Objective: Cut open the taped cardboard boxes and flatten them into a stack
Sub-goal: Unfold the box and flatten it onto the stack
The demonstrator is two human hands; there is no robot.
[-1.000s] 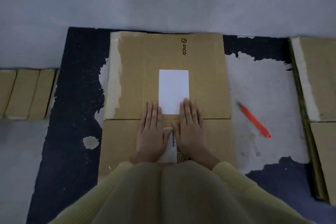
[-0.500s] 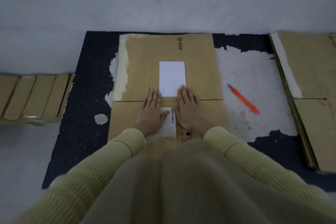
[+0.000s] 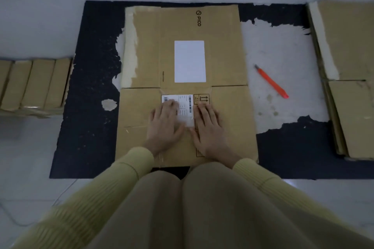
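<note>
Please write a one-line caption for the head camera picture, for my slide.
Left hand and right hand press a flattened cardboard box on a dark mat; an orange cutter lies beside it.

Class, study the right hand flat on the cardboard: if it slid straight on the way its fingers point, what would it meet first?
The right hand would first cross the printed arrows mark ahead of its fingertips, then probably the white label beyond the fold. Nothing raised seems to block it.
</note>
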